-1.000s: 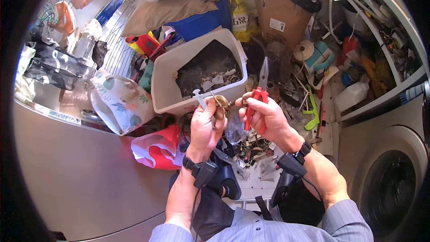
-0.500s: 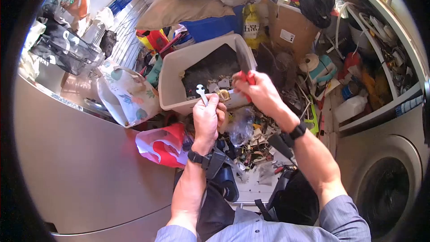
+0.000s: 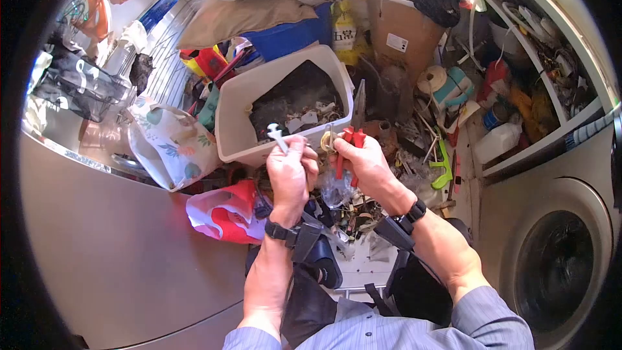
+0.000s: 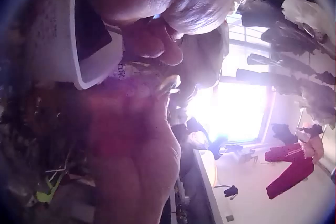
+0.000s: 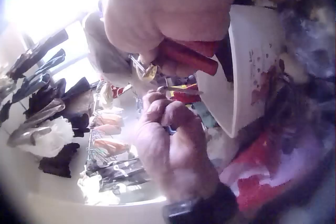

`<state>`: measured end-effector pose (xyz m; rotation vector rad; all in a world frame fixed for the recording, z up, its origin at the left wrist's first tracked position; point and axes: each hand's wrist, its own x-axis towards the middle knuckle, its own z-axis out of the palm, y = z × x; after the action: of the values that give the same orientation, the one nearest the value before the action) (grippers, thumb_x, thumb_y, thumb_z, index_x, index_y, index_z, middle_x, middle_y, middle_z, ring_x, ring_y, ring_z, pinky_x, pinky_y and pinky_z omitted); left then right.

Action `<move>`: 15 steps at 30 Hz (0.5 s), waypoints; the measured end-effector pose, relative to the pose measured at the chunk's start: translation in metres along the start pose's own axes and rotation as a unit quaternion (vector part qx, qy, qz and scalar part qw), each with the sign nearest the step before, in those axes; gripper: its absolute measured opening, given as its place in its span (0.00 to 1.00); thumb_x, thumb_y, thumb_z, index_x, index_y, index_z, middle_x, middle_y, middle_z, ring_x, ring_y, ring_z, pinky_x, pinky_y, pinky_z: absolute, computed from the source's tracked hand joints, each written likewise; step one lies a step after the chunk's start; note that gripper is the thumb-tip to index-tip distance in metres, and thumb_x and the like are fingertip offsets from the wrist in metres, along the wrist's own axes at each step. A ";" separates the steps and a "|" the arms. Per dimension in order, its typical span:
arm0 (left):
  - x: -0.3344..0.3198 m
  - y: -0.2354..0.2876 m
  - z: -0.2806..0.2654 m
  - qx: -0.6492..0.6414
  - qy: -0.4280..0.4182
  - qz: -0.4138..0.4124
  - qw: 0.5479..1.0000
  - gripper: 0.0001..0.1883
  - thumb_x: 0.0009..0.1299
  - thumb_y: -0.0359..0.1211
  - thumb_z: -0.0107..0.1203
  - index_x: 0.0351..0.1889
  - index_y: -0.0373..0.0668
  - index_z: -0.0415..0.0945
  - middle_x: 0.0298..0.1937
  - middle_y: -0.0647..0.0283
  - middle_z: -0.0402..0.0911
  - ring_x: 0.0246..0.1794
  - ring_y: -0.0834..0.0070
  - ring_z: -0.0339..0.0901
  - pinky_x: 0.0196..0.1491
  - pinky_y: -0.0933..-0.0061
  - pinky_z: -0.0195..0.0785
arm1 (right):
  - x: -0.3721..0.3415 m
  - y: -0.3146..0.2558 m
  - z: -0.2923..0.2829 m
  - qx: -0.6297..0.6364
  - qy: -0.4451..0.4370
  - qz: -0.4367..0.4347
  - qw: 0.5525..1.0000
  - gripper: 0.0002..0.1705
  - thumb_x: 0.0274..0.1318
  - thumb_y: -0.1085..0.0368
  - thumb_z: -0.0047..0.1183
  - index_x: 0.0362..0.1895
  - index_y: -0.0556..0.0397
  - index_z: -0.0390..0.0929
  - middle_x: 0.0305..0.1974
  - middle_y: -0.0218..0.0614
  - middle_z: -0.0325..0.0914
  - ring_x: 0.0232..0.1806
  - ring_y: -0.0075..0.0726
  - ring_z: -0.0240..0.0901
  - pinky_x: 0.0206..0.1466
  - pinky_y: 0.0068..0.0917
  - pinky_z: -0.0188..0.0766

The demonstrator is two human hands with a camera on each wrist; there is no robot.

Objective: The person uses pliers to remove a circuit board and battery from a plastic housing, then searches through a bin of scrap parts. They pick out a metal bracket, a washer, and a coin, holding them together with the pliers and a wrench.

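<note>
My left hand grips a small silver open-ended wrench, its forked head sticking up past the thumb. Held in my right hand are red-handled pliers, with long grey tapered jaws pointing up and away. At the right fingertips is a small brass-coloured part; the right wrist view shows this yellowish metal piece beside the red handle. Both hands are close together above the near rim of a white plastic tub. In the left wrist view, the left fingers hide the wrench.
The tub holds black sheeting and scraps. Below the hands, mixed small debris and a clear plastic bag lie on the floor. A red and white bag is at left, a washing machine at right, and a cardboard box behind.
The right hand swung up and away with the pliers, then came back beside the left. The brass-coloured part, earlier at the left fingers, is now at the right fingertips.
</note>
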<state>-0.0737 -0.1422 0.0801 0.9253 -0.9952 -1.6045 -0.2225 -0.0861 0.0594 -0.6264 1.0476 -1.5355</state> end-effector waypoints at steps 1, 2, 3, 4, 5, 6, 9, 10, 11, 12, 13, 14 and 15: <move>0.006 -0.004 -0.004 -0.010 0.015 0.006 1.000 0.08 0.81 0.34 0.52 0.41 0.41 0.77 0.25 0.63 0.81 0.15 0.81 0.73 0.17 0.79 0.61 | 0.001 0.000 -0.002 0.025 0.017 -0.009 1.000 0.11 0.68 0.60 0.57 0.41 0.55 0.82 0.29 0.30 0.79 0.26 0.24 0.72 0.28 0.26 0.69; 0.011 -0.008 -0.010 0.004 0.013 0.005 1.000 0.08 0.81 0.34 0.52 0.42 0.41 0.77 0.27 0.63 0.81 0.16 0.81 0.74 0.17 0.79 0.63 | 0.001 -0.001 -0.006 0.025 0.018 -0.008 1.000 0.11 0.68 0.60 0.57 0.41 0.55 0.82 0.29 0.30 0.79 0.26 0.24 0.72 0.28 0.26 0.69; 0.017 -0.011 -0.013 0.004 0.015 0.007 1.000 0.08 0.81 0.34 0.52 0.42 0.41 0.77 0.27 0.63 0.81 0.16 0.81 0.74 0.17 0.79 0.63 | 0.000 -0.006 -0.009 0.039 0.010 0.011 0.999 0.11 0.68 0.60 0.57 0.42 0.55 0.81 0.30 0.30 0.80 0.26 0.24 0.73 0.28 0.26 0.70; 0.025 -0.013 -0.014 0.005 0.013 0.003 1.000 0.08 0.82 0.34 0.51 0.43 0.40 0.76 0.28 0.62 0.82 0.17 0.80 0.75 0.17 0.79 0.63 | 0.001 -0.011 -0.010 0.054 0.002 0.027 0.998 0.11 0.68 0.61 0.57 0.43 0.56 0.81 0.30 0.30 0.80 0.26 0.25 0.73 0.29 0.26 0.71; 0.037 -0.012 -0.014 0.008 0.010 0.001 1.000 0.08 0.82 0.33 0.51 0.43 0.40 0.76 0.29 0.61 0.82 0.18 0.80 0.75 0.18 0.79 0.63 | 0.002 -0.017 -0.011 0.057 -0.001 0.023 0.998 0.11 0.68 0.61 0.57 0.43 0.56 0.81 0.30 0.30 0.80 0.26 0.25 0.73 0.29 0.26 0.71; 0.053 -0.011 -0.015 0.048 0.001 0.010 0.999 0.08 0.82 0.33 0.50 0.48 0.38 0.74 0.31 0.60 0.83 0.20 0.77 0.78 0.18 0.79 0.66 | 0.002 -0.023 -0.011 0.064 0.004 0.030 0.997 0.11 0.68 0.61 0.58 0.44 0.56 0.81 0.30 0.31 0.80 0.26 0.25 0.74 0.29 0.26 0.72; 0.088 0.015 0.015 0.239 0.027 0.057 0.969 0.16 0.82 0.35 0.49 0.59 0.31 0.69 0.35 0.53 0.85 0.21 0.75 0.80 0.18 0.78 0.67 | 0.004 -0.021 -0.023 0.069 0.007 0.046 0.997 0.11 0.67 0.61 0.59 0.44 0.56 0.81 0.29 0.30 0.80 0.27 0.26 0.75 0.30 0.27 0.72; 0.089 0.018 0.012 0.239 0.026 0.056 0.969 0.16 0.82 0.35 0.49 0.59 0.31 0.69 0.35 0.53 0.85 0.21 0.75 0.80 0.18 0.78 0.67 | 0.005 -0.022 -0.025 0.061 -0.006 0.050 0.997 0.11 0.67 0.61 0.59 0.44 0.56 0.81 0.29 0.30 0.80 0.27 0.26 0.75 0.30 0.27 0.73; 0.094 0.025 0.010 0.307 0.012 0.056 0.950 0.16 0.83 0.35 0.48 0.59 0.31 0.70 0.33 0.54 0.85 0.18 0.77 0.77 0.17 0.79 0.64 | 0.007 -0.025 -0.028 0.060 -0.006 0.046 0.997 0.11 0.67 0.61 0.59 0.44 0.56 0.81 0.29 0.30 0.80 0.27 0.26 0.75 0.30 0.27 0.73; 0.097 0.029 0.011 0.375 -0.002 0.054 0.925 0.16 0.83 0.36 0.48 0.58 0.31 0.72 0.30 0.56 0.84 0.15 0.79 0.74 0.15 0.80 0.61 | 0.007 -0.026 -0.030 0.055 -0.007 0.054 0.997 0.10 0.67 0.61 0.59 0.43 0.56 0.81 0.29 0.30 0.80 0.27 0.26 0.75 0.30 0.27 0.73; 0.084 0.031 0.017 0.377 -0.003 0.053 0.925 0.16 0.83 0.36 0.48 0.58 0.31 0.72 0.30 0.56 0.84 0.15 0.79 0.74 0.15 0.80 0.61 | 0.005 -0.024 -0.031 0.052 -0.007 0.066 0.996 0.10 0.67 0.61 0.59 0.43 0.56 0.82 0.29 0.30 0.80 0.27 0.25 0.75 0.29 0.27 0.73; 0.063 0.030 0.020 0.297 -0.058 0.015 0.953 0.17 0.83 0.38 0.49 0.55 0.32 0.74 0.27 0.57 0.84 0.12 0.81 0.70 0.14 0.81 0.57 | 0.005 -0.022 -0.032 0.060 -0.009 0.063 0.996 0.10 0.66 0.61 0.60 0.41 0.55 0.82 0.28 0.30 0.80 0.27 0.25 0.75 0.30 0.27 0.72; 0.043 0.029 0.023 0.214 -0.111 -0.024 0.970 0.17 0.83 0.41 0.50 0.52 0.33 0.77 0.25 0.58 0.83 0.09 0.83 0.66 0.12 0.82 0.53 | 0.005 -0.021 -0.033 0.061 -0.009 0.066 0.996 0.10 0.66 0.61 0.60 0.41 0.55 0.82 0.28 0.30 0.80 0.27 0.25 0.75 0.30 0.27 0.72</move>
<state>-0.0941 -0.1851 0.1111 1.0757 -1.5265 -1.5867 -0.2620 -0.0817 0.0619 -0.4766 0.9556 -1.4635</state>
